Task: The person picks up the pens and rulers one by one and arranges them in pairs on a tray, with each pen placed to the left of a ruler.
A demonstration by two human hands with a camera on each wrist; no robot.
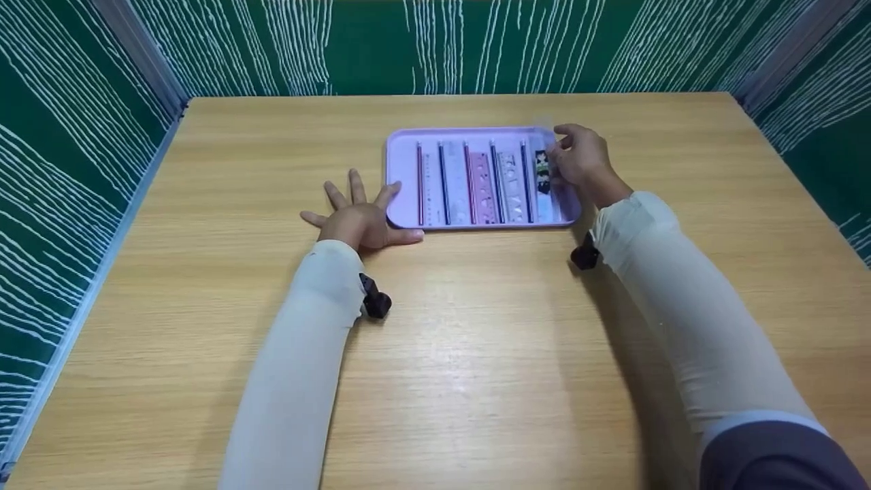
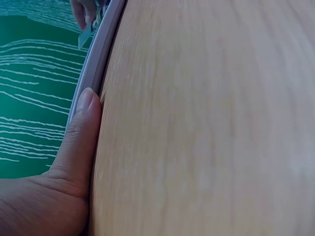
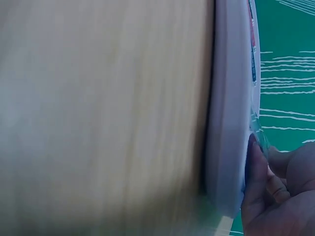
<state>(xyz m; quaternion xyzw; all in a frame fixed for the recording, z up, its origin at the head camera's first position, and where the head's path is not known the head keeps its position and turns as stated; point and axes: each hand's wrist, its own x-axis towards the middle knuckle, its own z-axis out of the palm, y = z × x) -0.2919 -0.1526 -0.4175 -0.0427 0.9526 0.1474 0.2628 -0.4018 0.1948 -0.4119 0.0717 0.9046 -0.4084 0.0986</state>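
A lilac tray (image 1: 476, 131) lies on the table with pencils (image 1: 469, 180) and rulers (image 1: 482, 187) standing in alternate lengthwise rows. At its right end is a clear ruler (image 1: 542, 173) printed with dark cartoon figures. My right hand (image 1: 584, 158) pinches this ruler by its edge; the clear plastic (image 3: 259, 132) shows between thumb and fingers in the right wrist view. My left hand (image 1: 364, 218) rests at the tray's near left corner, fingers spread. Its thumb (image 2: 81, 120) lies along the tray's near side, and its index finger reaches the left rim.
The wooden table (image 1: 463, 354) extends on all sides of the tray. Green panels (image 1: 367, 47) with white wavy lines stand behind it and at both sides, with grey posts (image 1: 146, 51) at the corners. A black wrist camera (image 1: 376, 299) sits on each sleeve.
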